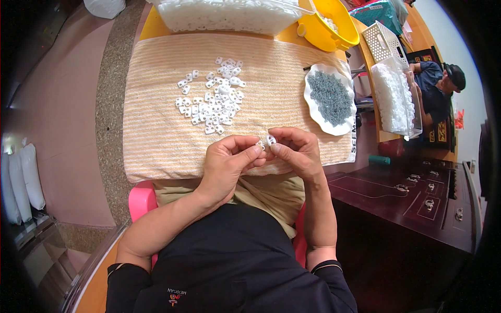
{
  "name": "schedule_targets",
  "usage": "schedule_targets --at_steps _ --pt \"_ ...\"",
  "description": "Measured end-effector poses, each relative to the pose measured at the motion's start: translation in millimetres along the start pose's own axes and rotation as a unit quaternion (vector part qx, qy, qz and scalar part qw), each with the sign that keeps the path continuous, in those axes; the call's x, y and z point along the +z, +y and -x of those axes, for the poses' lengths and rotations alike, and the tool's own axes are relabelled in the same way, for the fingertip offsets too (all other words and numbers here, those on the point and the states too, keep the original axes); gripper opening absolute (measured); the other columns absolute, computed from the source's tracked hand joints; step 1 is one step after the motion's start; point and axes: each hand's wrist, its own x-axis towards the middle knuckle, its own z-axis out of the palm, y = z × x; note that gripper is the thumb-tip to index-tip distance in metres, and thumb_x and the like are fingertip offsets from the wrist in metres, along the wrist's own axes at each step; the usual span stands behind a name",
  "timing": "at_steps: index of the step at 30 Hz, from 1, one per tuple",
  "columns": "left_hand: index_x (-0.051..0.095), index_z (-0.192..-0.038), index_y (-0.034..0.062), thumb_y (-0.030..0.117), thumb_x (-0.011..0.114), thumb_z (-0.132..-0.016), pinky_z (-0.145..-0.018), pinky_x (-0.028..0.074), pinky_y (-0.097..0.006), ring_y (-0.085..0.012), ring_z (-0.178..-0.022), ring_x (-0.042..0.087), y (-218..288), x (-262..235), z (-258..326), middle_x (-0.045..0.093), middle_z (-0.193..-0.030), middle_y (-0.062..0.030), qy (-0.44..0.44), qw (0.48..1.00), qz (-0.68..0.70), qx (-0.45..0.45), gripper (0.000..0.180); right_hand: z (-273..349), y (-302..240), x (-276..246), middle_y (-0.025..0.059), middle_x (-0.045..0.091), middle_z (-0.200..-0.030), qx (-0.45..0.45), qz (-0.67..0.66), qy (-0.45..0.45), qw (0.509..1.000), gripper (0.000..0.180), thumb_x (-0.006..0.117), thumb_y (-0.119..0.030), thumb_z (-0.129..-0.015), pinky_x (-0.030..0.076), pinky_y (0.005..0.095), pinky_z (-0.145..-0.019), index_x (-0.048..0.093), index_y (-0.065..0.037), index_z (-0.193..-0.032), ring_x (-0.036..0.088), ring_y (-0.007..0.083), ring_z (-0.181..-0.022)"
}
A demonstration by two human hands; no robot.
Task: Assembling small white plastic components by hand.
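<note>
Close together above the towel's near edge, my two hands each pinch a small white plastic part. My left hand (229, 159) has its thumb and fingertips closed on a white part with holes (261, 145), partly hidden by the fingers. Between the thumb and forefinger of my right hand (300, 152) is an oval white part with holes (271, 140). The two parts almost meet; whether they touch I cannot tell. Beyond my hands a loose heap of similar white two-holed parts (216, 107) lies on the striped towel (151, 120). A white scalloped plate (334, 129) holds many small thin grey pieces (330, 96).
A clear bin (224, 18) full of white parts stands at the far edge, beside a yellow basin (334, 31). At the right are a white perforated basket (383, 40), a tub of white pieces (394, 99) and another person (438, 88). A dark panelled surface (386, 193) lies nearer.
</note>
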Motion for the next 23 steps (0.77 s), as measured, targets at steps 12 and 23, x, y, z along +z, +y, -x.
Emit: schedule_targets --at_steps 12,23 --pt "0.06 -0.106 -0.0028 0.001 0.062 -0.089 -0.073 0.057 -0.024 -0.0137 -0.078 0.066 -2.8 -2.7 -0.9 0.067 -0.092 -0.0109 -0.009 1.0 -0.007 0.003 0.018 0.5 0.7 0.4 0.0102 0.067 -0.099 -0.008 0.012 -0.02 1.0 0.03 0.065 0.004 -0.085 0.054 0.027 -0.08 0.06 0.005 -0.114 0.065 0.0145 -0.09" --pt "0.061 -0.106 -0.0021 0.002 0.062 -0.089 -0.072 0.057 -0.024 -0.0141 -0.078 0.066 -3.5 -3.2 -1.1 0.067 -0.093 -0.0111 -0.017 1.0 0.0 -0.001 0.018 1.6 -2.3 4.5 0.0088 0.067 -0.101 0.005 0.021 -0.027 0.999 0.03 0.066 0.003 -0.084 0.052 0.0263 -0.081 0.061 0.003 -0.114 0.064 0.0142 -0.09"
